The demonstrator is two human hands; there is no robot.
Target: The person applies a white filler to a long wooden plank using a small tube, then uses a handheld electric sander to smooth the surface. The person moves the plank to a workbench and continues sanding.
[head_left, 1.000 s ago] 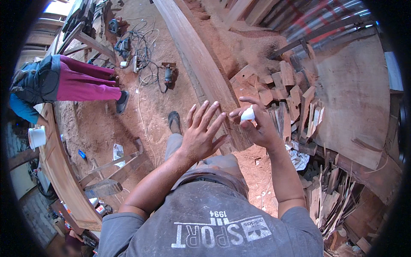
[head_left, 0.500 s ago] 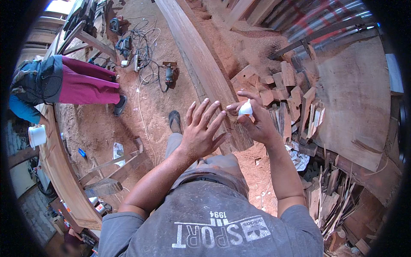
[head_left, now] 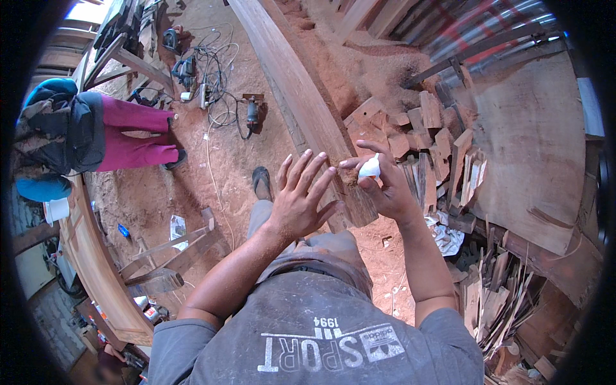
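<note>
My left hand (head_left: 300, 200) is held palm down with its fingers spread and nothing in them, over the long timber board (head_left: 287, 72) running away from me. Just to its right, my right hand (head_left: 389, 196) grips a small white item (head_left: 370, 166) between thumb and fingers; exactly what it is, I cannot make out. My right fingertips almost reach those of my left hand, and brown crumbly bits show beneath them, whether on the board or on the fingers I cannot tell. My left foot (head_left: 262, 181), in a dark sandal, is on the dusty ground left of the board.
A co-worker in pink trousers (head_left: 136, 151) bends over a wooden panel (head_left: 101, 258) at left, by a white bucket (head_left: 56, 208). Power tools (head_left: 251, 114) and tangled cables lie on the floor. Offcuts (head_left: 428, 136), split sticks (head_left: 494, 295) and a plywood sheet (head_left: 520, 154) fill the right.
The co-worker has shifted a little toward me and changed posture, now partly covering the bucket. My hands have moved only slightly; the white item stays in my right hand.
</note>
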